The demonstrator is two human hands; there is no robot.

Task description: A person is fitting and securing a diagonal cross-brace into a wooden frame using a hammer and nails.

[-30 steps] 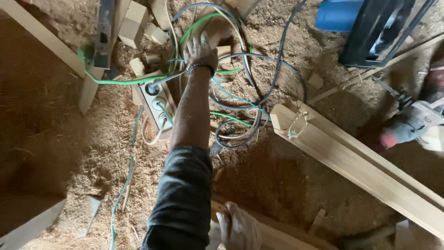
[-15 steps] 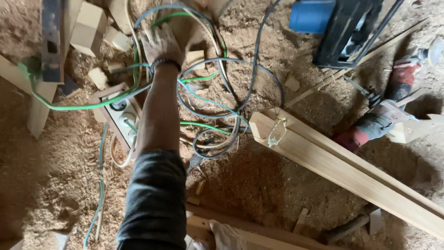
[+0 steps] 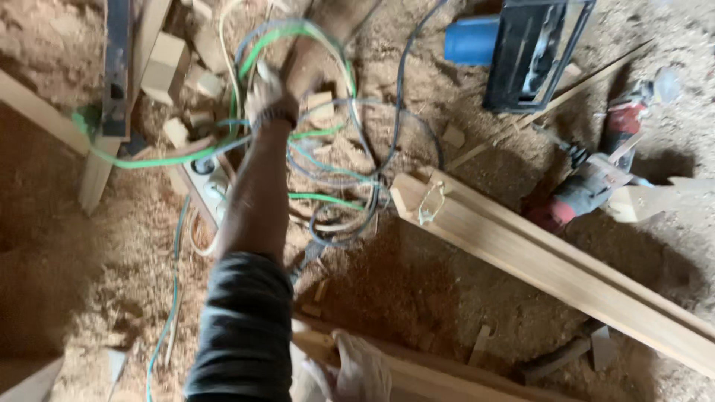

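Note:
My left arm, in a dark sleeve, stretches forward over the sawdust floor. My left hand (image 3: pixel 272 93), gloved and blurred, is in a tangle of green and grey cables (image 3: pixel 335 171); a green loop (image 3: pixel 298 33) arcs around it. Whether its fingers grip a cable is not clear. A white power strip (image 3: pixel 211 182) lies just left of my forearm. My right hand (image 3: pixel 361 368), in a pale glove, holds a wooden strip (image 3: pixel 417 376) at the bottom edge.
A long wooden moulding (image 3: pixel 551 268) runs diagonally at the right. A red power tool (image 3: pixel 596 179) lies beyond it, with a blue and black machine (image 3: pixel 521 48) at the top. Wood offcuts (image 3: pixel 167 63) and a plank (image 3: pixel 97 171) lie at the left.
My left hand has pushed farther forward into the cables, and the green loop now rises around it. My right hand stays on the wooden strip.

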